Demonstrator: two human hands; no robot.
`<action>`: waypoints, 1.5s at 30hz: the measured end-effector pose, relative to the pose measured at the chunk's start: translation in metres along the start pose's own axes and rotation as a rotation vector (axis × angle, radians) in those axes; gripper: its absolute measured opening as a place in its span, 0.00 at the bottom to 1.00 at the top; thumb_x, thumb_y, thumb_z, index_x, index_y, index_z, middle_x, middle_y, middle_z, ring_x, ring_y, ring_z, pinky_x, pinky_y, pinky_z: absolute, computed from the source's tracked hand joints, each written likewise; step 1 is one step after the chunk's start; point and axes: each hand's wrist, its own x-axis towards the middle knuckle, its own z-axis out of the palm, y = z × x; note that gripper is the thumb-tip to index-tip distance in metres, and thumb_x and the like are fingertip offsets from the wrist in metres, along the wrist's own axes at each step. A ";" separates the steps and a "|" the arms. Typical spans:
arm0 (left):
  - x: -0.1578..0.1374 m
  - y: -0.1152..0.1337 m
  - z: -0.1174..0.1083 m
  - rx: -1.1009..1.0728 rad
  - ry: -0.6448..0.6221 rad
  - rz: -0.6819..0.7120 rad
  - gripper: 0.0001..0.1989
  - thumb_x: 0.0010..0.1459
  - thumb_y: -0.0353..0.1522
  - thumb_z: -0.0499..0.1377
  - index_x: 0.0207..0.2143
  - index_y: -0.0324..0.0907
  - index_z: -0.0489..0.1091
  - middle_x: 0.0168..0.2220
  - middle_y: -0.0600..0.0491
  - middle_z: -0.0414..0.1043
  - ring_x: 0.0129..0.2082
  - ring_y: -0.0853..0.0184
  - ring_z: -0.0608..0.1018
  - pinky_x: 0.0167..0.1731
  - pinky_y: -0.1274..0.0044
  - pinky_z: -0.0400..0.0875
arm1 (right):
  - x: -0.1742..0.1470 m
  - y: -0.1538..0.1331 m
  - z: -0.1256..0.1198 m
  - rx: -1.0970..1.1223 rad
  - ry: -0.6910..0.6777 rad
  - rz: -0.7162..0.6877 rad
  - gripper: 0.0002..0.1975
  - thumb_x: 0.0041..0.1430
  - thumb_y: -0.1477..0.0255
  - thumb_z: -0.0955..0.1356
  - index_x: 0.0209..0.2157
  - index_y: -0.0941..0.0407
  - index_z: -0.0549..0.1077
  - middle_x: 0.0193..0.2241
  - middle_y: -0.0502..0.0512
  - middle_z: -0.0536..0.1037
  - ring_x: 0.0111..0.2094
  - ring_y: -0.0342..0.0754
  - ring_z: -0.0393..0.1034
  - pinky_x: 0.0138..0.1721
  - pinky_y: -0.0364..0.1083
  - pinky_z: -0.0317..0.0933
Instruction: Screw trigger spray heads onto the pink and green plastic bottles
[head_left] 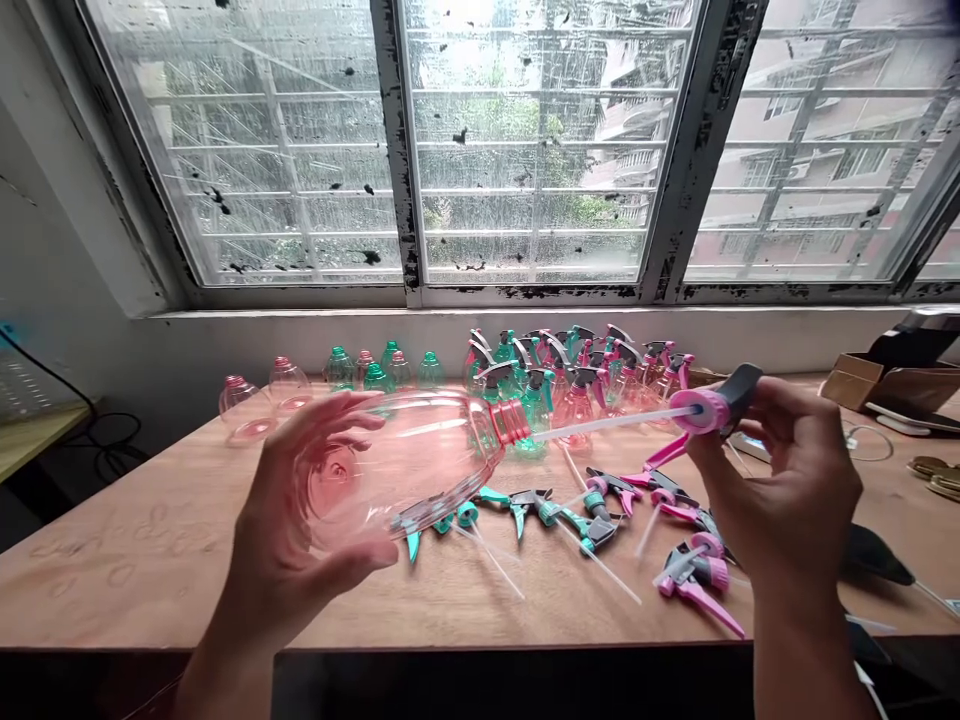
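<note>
My left hand (300, 500) is wrapped round the base of a clear pink plastic bottle (420, 450), tilted on its side with its threaded neck toward the right. In my right hand (787, 480) is a pink and grey spray trigger head (709, 408), gripped between thumb and fingers. Its white dip tube points left, and the tip is at the bottle's mouth; whether it is just inside I cannot tell. Below, loose teal spray heads (525, 510) and pink spray heads (697, 580) lie on the wooden table (135, 560).
Several assembled spray bottles (574, 405) stand together at the back by the window. Left of them are open green bottles (340, 368) and pink bottles (238, 400). A cardboard box (855, 385) sits at the far right, with a dark pointed object (877, 555) nearer me.
</note>
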 end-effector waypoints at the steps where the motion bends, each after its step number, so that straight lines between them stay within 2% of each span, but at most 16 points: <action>1: 0.000 0.000 0.000 -0.013 0.003 0.006 0.39 0.55 0.52 0.72 0.67 0.61 0.65 0.64 0.54 0.72 0.60 0.48 0.75 0.58 0.58 0.73 | 0.000 0.000 0.000 0.009 0.018 0.003 0.26 0.52 0.66 0.76 0.54 0.52 0.74 0.40 0.56 0.81 0.39 0.58 0.79 0.50 0.62 0.74; 4: -0.001 -0.001 0.000 -0.033 -0.012 0.017 0.40 0.55 0.52 0.72 0.67 0.62 0.65 0.65 0.55 0.71 0.61 0.49 0.75 0.59 0.60 0.73 | 0.000 -0.001 0.000 -0.001 0.039 0.002 0.26 0.51 0.67 0.77 0.52 0.52 0.76 0.38 0.55 0.81 0.37 0.57 0.79 0.50 0.61 0.74; 8: -0.002 -0.001 0.008 -0.008 -0.047 0.019 0.44 0.56 0.48 0.73 0.71 0.62 0.60 0.68 0.56 0.68 0.65 0.47 0.73 0.61 0.60 0.72 | -0.009 -0.010 0.002 0.028 -0.062 0.005 0.25 0.53 0.64 0.77 0.53 0.52 0.76 0.39 0.54 0.81 0.39 0.57 0.78 0.53 0.62 0.71; 10: -0.002 -0.001 0.012 -0.009 -0.056 0.018 0.50 0.55 0.47 0.74 0.74 0.63 0.53 0.69 0.54 0.67 0.68 0.46 0.71 0.61 0.59 0.74 | -0.014 -0.017 0.003 0.121 -0.198 0.020 0.22 0.56 0.66 0.76 0.53 0.51 0.77 0.40 0.55 0.82 0.41 0.57 0.78 0.51 0.59 0.72; 12: -0.003 -0.001 0.017 -0.015 -0.076 0.021 0.56 0.54 0.45 0.76 0.76 0.64 0.47 0.70 0.51 0.66 0.70 0.45 0.68 0.62 0.57 0.74 | -0.020 -0.025 0.003 0.266 -0.400 0.055 0.17 0.59 0.70 0.74 0.51 0.50 0.79 0.40 0.54 0.82 0.39 0.54 0.77 0.45 0.53 0.73; 15: -0.005 0.000 0.021 -0.030 -0.123 0.000 0.53 0.54 0.41 0.77 0.75 0.62 0.51 0.73 0.48 0.61 0.72 0.46 0.65 0.67 0.55 0.69 | -0.025 -0.037 0.002 0.519 -0.699 0.153 0.12 0.63 0.73 0.73 0.49 0.50 0.81 0.34 0.52 0.81 0.31 0.48 0.74 0.32 0.43 0.71; 17: -0.006 0.001 0.022 -0.045 -0.136 -0.021 0.50 0.54 0.39 0.77 0.73 0.62 0.56 0.74 0.49 0.60 0.73 0.47 0.64 0.70 0.57 0.65 | -0.027 -0.042 0.001 0.657 -0.792 0.257 0.12 0.65 0.70 0.73 0.50 0.50 0.81 0.30 0.51 0.79 0.28 0.46 0.72 0.28 0.41 0.69; 19: -0.007 0.002 0.023 -0.053 -0.136 -0.024 0.49 0.54 0.38 0.77 0.73 0.62 0.57 0.74 0.49 0.59 0.74 0.48 0.62 0.71 0.58 0.63 | -0.029 -0.046 0.001 0.767 -0.833 0.355 0.14 0.66 0.67 0.73 0.53 0.49 0.81 0.30 0.51 0.78 0.29 0.47 0.74 0.29 0.41 0.71; 23: -0.006 -0.002 0.025 -0.083 -0.161 0.033 0.51 0.58 0.33 0.75 0.74 0.68 0.51 0.77 0.51 0.53 0.76 0.48 0.59 0.71 0.54 0.62 | -0.031 -0.049 0.004 0.903 -0.878 0.407 0.20 0.67 0.62 0.74 0.58 0.48 0.78 0.36 0.54 0.80 0.35 0.50 0.79 0.32 0.42 0.73; 26: -0.006 -0.005 0.028 -0.114 -0.173 0.070 0.51 0.63 0.30 0.70 0.74 0.72 0.45 0.77 0.52 0.52 0.73 0.50 0.65 0.70 0.53 0.66 | -0.033 -0.050 0.008 0.895 -0.852 0.403 0.18 0.67 0.63 0.74 0.57 0.48 0.77 0.36 0.53 0.80 0.34 0.49 0.78 0.29 0.40 0.71; 28: -0.007 -0.005 0.029 -0.083 -0.185 0.068 0.52 0.64 0.30 0.69 0.75 0.72 0.41 0.78 0.51 0.49 0.74 0.49 0.64 0.69 0.51 0.67 | -0.036 -0.053 0.012 0.870 -0.833 0.420 0.17 0.66 0.64 0.75 0.55 0.47 0.78 0.34 0.52 0.80 0.31 0.47 0.77 0.27 0.39 0.70; 31: -0.010 -0.002 0.029 -0.014 -0.233 0.038 0.60 0.57 0.44 0.74 0.77 0.67 0.35 0.80 0.48 0.42 0.76 0.42 0.58 0.68 0.48 0.67 | -0.039 -0.057 0.015 0.864 -0.766 0.417 0.17 0.60 0.65 0.80 0.50 0.48 0.81 0.31 0.49 0.79 0.27 0.45 0.74 0.27 0.40 0.72; 34: -0.013 0.006 0.025 -0.057 -0.245 0.032 0.60 0.52 0.56 0.71 0.78 0.64 0.40 0.80 0.48 0.42 0.76 0.38 0.56 0.69 0.47 0.64 | -0.041 -0.062 0.013 0.860 -0.711 0.393 0.17 0.56 0.64 0.82 0.45 0.49 0.83 0.27 0.47 0.79 0.24 0.44 0.72 0.25 0.40 0.70; 38: -0.016 0.013 0.021 -0.079 -0.224 -0.001 0.54 0.58 0.45 0.73 0.77 0.67 0.43 0.80 0.52 0.43 0.76 0.41 0.58 0.71 0.49 0.62 | -0.039 -0.068 0.006 0.814 -0.713 0.439 0.15 0.55 0.61 0.82 0.40 0.51 0.82 0.25 0.47 0.77 0.22 0.44 0.69 0.23 0.41 0.67; 42: -0.020 0.008 0.020 -0.077 -0.269 -0.021 0.49 0.70 0.35 0.63 0.75 0.75 0.31 0.80 0.54 0.41 0.74 0.48 0.64 0.69 0.49 0.65 | -0.038 -0.072 0.003 0.810 -0.719 0.495 0.15 0.56 0.59 0.81 0.40 0.51 0.81 0.25 0.48 0.78 0.22 0.45 0.70 0.22 0.42 0.67; 45: -0.021 0.002 0.022 -0.015 -0.315 -0.039 0.56 0.65 0.40 0.68 0.77 0.69 0.29 0.81 0.51 0.39 0.76 0.46 0.59 0.71 0.51 0.64 | -0.038 -0.071 0.004 0.784 -0.698 0.448 0.14 0.54 0.65 0.82 0.41 0.51 0.81 0.24 0.47 0.77 0.21 0.44 0.69 0.22 0.42 0.63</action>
